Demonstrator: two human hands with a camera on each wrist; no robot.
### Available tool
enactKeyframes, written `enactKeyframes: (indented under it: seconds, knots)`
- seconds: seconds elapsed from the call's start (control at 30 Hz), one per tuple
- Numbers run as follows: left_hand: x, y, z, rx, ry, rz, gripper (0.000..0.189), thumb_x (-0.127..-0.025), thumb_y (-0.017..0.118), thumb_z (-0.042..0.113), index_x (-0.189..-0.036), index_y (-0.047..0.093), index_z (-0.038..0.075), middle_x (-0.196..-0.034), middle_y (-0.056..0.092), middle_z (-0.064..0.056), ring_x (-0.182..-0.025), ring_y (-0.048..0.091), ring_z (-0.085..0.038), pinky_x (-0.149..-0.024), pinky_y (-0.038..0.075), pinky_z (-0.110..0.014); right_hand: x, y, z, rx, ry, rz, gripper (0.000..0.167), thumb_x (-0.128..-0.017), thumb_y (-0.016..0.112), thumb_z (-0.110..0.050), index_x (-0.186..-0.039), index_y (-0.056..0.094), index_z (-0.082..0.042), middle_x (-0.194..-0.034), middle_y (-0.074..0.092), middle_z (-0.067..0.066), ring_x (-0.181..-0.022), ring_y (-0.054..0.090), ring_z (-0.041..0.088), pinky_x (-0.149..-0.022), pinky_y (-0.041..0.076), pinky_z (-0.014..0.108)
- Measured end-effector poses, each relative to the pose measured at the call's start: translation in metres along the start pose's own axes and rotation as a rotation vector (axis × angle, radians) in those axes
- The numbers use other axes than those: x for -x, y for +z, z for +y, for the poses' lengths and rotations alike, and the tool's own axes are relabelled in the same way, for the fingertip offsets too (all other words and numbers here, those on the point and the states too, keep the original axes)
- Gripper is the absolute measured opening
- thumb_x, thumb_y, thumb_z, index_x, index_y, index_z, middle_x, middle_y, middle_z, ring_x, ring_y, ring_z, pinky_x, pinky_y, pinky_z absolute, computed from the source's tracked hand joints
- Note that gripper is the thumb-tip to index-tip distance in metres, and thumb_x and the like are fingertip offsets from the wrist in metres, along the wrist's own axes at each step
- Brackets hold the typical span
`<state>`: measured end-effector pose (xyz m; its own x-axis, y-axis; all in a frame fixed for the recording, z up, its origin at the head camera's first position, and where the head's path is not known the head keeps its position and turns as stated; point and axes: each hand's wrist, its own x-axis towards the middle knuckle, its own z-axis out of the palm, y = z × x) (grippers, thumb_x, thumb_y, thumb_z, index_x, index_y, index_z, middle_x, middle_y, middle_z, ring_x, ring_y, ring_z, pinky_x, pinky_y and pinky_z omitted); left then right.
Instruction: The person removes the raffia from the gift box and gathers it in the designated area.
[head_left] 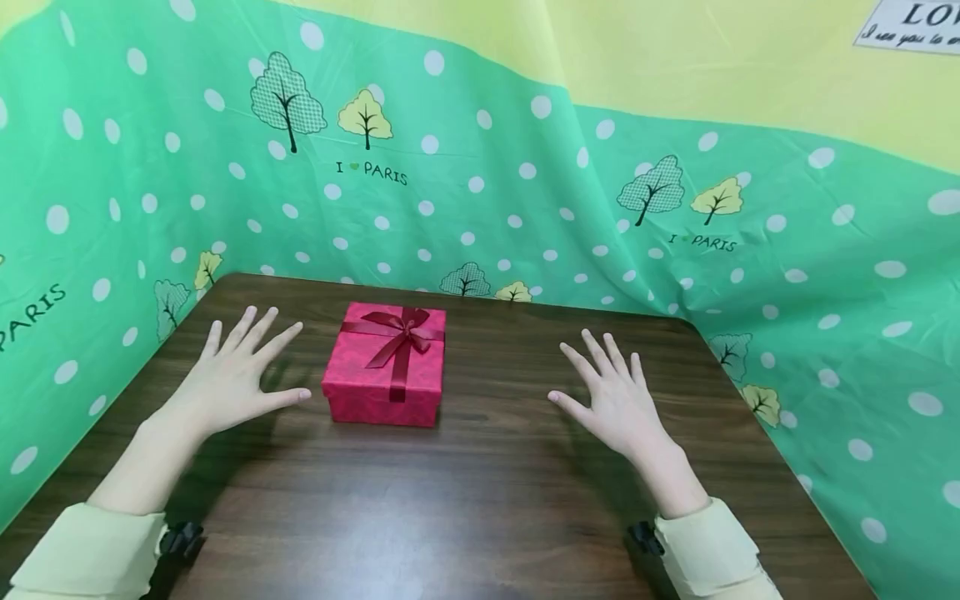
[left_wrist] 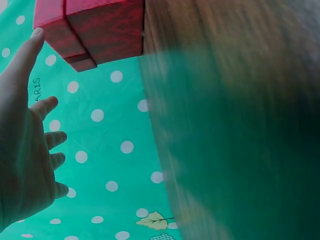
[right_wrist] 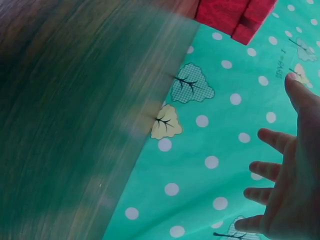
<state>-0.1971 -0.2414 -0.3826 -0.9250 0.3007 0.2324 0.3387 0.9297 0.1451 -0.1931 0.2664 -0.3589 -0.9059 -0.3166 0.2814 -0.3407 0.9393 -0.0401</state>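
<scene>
A red gift box [head_left: 386,367] with a dark red ribbon and bow [head_left: 405,331] on its lid stands on the dark wooden table, left of the middle. My left hand [head_left: 228,387] is just left of the box, fingers straight and spread, holding nothing; its thumb points toward the box with a small gap in the head view. Well to the right of the box, my right hand [head_left: 618,400] also has its fingers straight and spread, with nothing held. In the left wrist view the box [left_wrist: 95,27] fills the top; in the right wrist view only a corner of it [right_wrist: 227,17] shows.
The brown wood-grain table [head_left: 480,492] has rounded far corners. A green curtain [head_left: 510,167] with white dots, printed trees and lettering surrounds its back and sides. Small black devices sit at the cuffs of both pale sleeves [head_left: 97,546].
</scene>
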Motion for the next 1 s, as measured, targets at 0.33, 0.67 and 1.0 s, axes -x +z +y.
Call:
enactKeyframes:
  seconds: [0.33,0.67,1.0]
  knots:
    - [-0.005,-0.010,0.006,0.006,0.023,0.025,0.093,-0.079,0.055,0.070,-0.152,0.016,0.029,-0.158,0.009,-0.013,-0.145,-0.008,-0.031,-0.110,-0.014,-0.059,-0.003,-0.008,-0.010,-0.031,-0.004,0.038,0.076,-0.085,0.050,-0.066,-0.148,0.031,-0.029,-0.157,0.018,0.008,-0.145,0.007,0.032,-0.107,0.014,0.067]
    - [-0.009,-0.012,0.014,0.039,0.056,0.063,0.093,-0.079,0.058,0.068,-0.152,0.018,0.028,-0.158,0.011,-0.012,-0.145,0.001,-0.035,-0.112,-0.013,-0.055,-0.010,-0.017,-0.036,-0.123,-0.005,0.060,0.076,-0.086,0.052,-0.064,-0.149,0.030,-0.027,-0.158,0.016,0.005,-0.146,0.006,0.029,-0.110,0.015,0.063]
    - [-0.014,-0.008,0.018,0.091,0.069,0.083,0.093,-0.078,0.060,0.066,-0.152,0.016,0.030,-0.158,0.012,-0.011,-0.145,0.005,-0.035,-0.113,-0.008,-0.056,-0.017,-0.012,-0.065,-0.222,-0.042,0.044,0.079,-0.086,0.051,-0.064,-0.151,0.023,-0.028,-0.158,0.014,0.003,-0.146,0.006,0.026,-0.112,0.017,0.057]
